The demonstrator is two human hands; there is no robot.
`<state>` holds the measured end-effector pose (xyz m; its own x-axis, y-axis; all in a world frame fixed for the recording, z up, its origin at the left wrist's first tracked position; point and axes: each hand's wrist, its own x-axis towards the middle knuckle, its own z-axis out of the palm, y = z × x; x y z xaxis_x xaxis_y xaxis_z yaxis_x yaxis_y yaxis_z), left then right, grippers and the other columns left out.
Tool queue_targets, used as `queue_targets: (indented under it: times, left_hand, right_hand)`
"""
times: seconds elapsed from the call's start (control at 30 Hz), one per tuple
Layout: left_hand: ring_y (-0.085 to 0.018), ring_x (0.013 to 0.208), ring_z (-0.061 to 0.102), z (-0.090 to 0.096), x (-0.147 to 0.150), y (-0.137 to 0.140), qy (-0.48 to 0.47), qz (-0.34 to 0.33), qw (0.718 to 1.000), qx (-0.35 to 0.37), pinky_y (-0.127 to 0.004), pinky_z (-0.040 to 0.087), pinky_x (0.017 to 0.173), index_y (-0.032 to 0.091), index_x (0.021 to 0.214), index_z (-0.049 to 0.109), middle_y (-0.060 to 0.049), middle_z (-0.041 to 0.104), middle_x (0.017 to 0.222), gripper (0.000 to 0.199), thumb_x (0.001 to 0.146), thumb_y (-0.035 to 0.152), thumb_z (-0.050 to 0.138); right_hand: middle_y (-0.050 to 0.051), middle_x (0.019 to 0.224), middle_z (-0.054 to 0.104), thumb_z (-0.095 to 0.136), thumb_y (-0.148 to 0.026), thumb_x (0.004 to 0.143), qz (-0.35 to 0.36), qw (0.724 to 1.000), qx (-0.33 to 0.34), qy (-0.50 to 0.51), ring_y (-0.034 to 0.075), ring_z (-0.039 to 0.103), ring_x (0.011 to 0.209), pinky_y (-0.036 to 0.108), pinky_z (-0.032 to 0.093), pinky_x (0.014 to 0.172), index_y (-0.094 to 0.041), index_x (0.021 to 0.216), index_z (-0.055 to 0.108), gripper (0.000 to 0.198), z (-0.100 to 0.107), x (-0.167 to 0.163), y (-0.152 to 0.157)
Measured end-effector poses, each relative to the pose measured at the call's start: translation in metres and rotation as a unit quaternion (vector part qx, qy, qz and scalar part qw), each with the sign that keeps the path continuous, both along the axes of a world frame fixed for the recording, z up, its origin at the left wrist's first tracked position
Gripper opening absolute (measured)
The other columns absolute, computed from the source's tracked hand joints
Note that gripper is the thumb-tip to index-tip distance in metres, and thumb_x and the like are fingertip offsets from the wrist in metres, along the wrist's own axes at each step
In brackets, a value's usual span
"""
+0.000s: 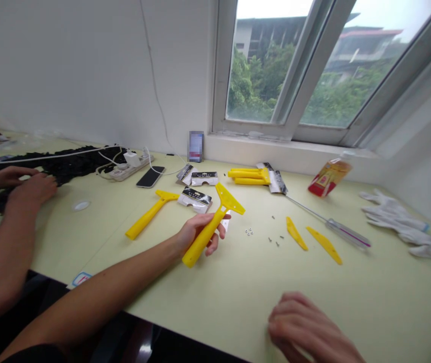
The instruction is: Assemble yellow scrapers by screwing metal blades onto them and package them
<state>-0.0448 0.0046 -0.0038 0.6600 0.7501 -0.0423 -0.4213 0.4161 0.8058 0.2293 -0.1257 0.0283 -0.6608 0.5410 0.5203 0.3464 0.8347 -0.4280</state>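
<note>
My left hand [199, 233] is closed around the handle of a yellow plastic scraper [205, 239], its wide flat head pointing away from me. Behind those fingers a small white piece [226, 222] shows in part. My right hand [306, 327] is near the front edge of the table, fingers curled together and fingertips hidden, so what it may hold cannot be seen. Between the hands and the wall are several small white nuts [249, 232], several small screws [276, 240] and two yellow blade-shaped plates [296, 233]. Another yellow scraper [151, 214] lies left of my left hand.
Black-and-white packets [195, 199], yellow handles [249, 176] and a phone [151, 177] lie farther back. A long screwdriver [347, 234], white gloves [393, 217] and a red-liquid pouch [329, 175] are right. At left, a co-worker's hands [30, 186] work by black pieces and a power strip [130, 167].
</note>
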Motion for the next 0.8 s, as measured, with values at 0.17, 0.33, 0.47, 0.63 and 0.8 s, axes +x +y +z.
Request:
queue_targets:
  times: [0.17, 0.33, 0.47, 0.63, 0.8]
  left_hand:
    - [-0.016, 0.043, 0.06, 0.002, 0.001, -0.004, 0.01, -0.054, 0.998, 0.019, -0.024, 0.042, 0.039, 0.01, 0.129, 0.053, -0.008, 0.065, 0.081, 0.046, 0.091, 0.036, 0.047]
    - [-0.017, 0.044, 0.061, 0.002, 0.002, -0.007, 0.01, -0.075, 0.997, 0.013, -0.025, 0.043, 0.038, 0.01, 0.13, 0.052, -0.008, 0.065, 0.08, 0.047, 0.092, 0.036, 0.045]
    - [-0.014, 0.039, 0.057, 0.001, 0.004, -0.009, 0.017, -0.076, 0.997, 0.015, -0.023, 0.038, 0.034, 0.01, 0.128, 0.054, -0.007, 0.064, 0.076, 0.046, 0.091, 0.037, 0.046]
    - [-0.013, 0.036, 0.053, -0.002, 0.008, -0.011, 0.03, -0.097, 0.995, 0.01, -0.021, 0.034, 0.032, 0.011, 0.126, 0.056, -0.007, 0.063, 0.075, 0.048, 0.09, 0.04, 0.049]
    - [-0.013, 0.034, 0.053, -0.002, 0.009, -0.012, 0.036, -0.102, 0.994, 0.011, -0.021, 0.032, 0.031, 0.011, 0.125, 0.058, -0.007, 0.063, 0.074, 0.048, 0.089, 0.04, 0.049]
  right_hand:
    - [0.0, 0.079, 0.07, 0.069, -0.027, 0.082, -0.138, 0.962, -0.204, 0.114, 0.019, 0.07, 0.08, 0.035, 0.058, 0.08, -0.029, 0.133, 0.044, 0.056, 0.03, 0.002, 0.084]
    - [-0.003, 0.076, 0.064, 0.075, -0.033, 0.075, -0.088, 0.945, -0.293, 0.119, 0.016, 0.066, 0.075, 0.034, 0.057, 0.074, -0.024, 0.149, 0.023, 0.091, 0.057, -0.012, 0.155]
    - [-0.003, 0.076, 0.063, 0.073, -0.031, 0.075, -0.066, 0.954, -0.283, 0.074, 0.016, 0.065, 0.073, 0.034, 0.056, 0.073, -0.024, 0.151, 0.022, 0.092, 0.055, -0.026, 0.166]
    - [0.002, 0.095, 0.063, 0.073, -0.03, 0.074, -0.076, 0.957, -0.274, 0.063, 0.015, 0.066, 0.071, 0.035, 0.058, 0.072, -0.03, 0.153, 0.018, 0.096, 0.045, -0.032, 0.167]
    - [0.009, 0.123, 0.053, 0.072, -0.028, 0.074, -0.08, 0.958, -0.262, 0.082, 0.011, 0.066, 0.07, 0.035, 0.059, 0.072, -0.036, 0.153, 0.015, 0.098, 0.039, -0.036, 0.168]
